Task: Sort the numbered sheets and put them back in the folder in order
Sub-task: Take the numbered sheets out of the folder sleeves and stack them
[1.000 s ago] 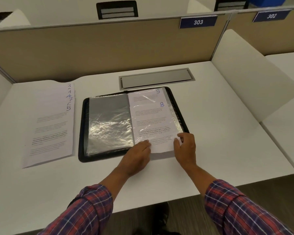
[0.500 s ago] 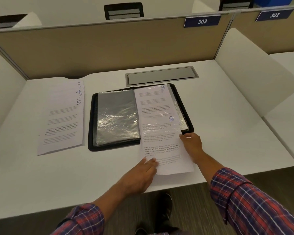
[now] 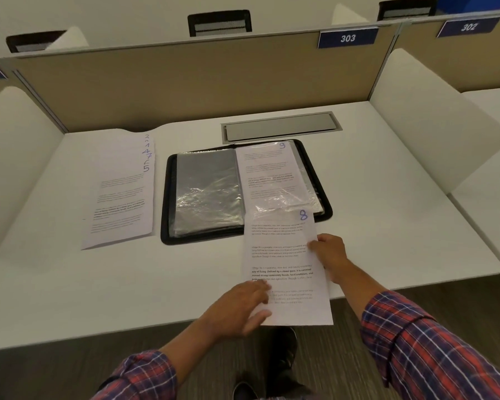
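Sheet 8 (image 3: 283,255) has slid out toward the person: a second ago it lay inside the right-hand sleeve (image 3: 308,189) of the open folder (image 3: 168,197) with only its near edge showing, and now almost its whole length lies on the near side of the folder. Its top edge, with the handwritten 8, sits right at the folder's near rim, and whether a last strip is still tucked under the plastic cannot be told. Its far end overhangs the near edge of the table (image 3: 70,284).

The left hand (image 3: 237,307) pinches the sheet's near left corner, fingers on top and thumb beneath, though motion blur softens it. The right hand (image 3: 329,252) has travelled back with the paper and grips its right edge with curled fingers, just in front of the folder's near right corner.

With 8 drawn away, sheet 9 (image 3: 266,166) is uncovered and lies alone in that sleeve. The folder's left-hand sleeve (image 3: 208,192) looks empty. The pile of numbered sheets (image 3: 122,197) lies left of the folder as before, sheet 5 uppermost.

By my judgement the emptying step is close to done: 8 likely goes to the pile, 9 is yet to come out, and ordering and refilling have not begun
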The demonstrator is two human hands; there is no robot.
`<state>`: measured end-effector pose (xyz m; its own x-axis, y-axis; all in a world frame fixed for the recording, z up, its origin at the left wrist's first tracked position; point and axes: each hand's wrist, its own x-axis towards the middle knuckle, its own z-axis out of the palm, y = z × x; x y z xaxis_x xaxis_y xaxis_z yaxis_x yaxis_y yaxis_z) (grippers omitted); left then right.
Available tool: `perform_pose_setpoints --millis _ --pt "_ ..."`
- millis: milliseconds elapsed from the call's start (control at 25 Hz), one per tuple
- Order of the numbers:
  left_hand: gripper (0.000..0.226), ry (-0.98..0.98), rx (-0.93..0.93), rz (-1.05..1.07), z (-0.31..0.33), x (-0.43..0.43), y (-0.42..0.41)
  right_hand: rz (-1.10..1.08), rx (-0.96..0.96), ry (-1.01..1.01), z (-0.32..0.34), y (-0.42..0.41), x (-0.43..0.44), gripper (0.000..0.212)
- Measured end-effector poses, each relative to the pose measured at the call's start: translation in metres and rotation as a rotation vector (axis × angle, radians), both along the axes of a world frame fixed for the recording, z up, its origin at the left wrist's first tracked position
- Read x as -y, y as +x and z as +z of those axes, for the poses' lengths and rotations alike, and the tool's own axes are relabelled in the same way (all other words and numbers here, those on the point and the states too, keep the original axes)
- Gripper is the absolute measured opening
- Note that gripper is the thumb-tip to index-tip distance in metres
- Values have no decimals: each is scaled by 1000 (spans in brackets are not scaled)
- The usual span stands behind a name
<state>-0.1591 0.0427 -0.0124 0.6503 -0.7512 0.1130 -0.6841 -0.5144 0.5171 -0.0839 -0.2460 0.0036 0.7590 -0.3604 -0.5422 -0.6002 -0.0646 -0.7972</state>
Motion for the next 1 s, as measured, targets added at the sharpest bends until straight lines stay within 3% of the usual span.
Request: perform_pose_setpoints --millis 280,440,520,720,1000 --pt "45 -327 -463 762 19 20 20 -74 51 37 17 -27 -7 10" --pt "54 -566 -743 912 36 28 25 -79 121 98 31 -34 -13 11" --pt "48 -671 -825 912 43 27 23 -79 157 115 38 -33 -16 11" --pt "11 -784 -774 1003 45 19 28 -82 188 142 49 -26 -30 13" --pt "8 -851 -755 1145 48 -8 71 -9 182 117 34 18 -54 6"
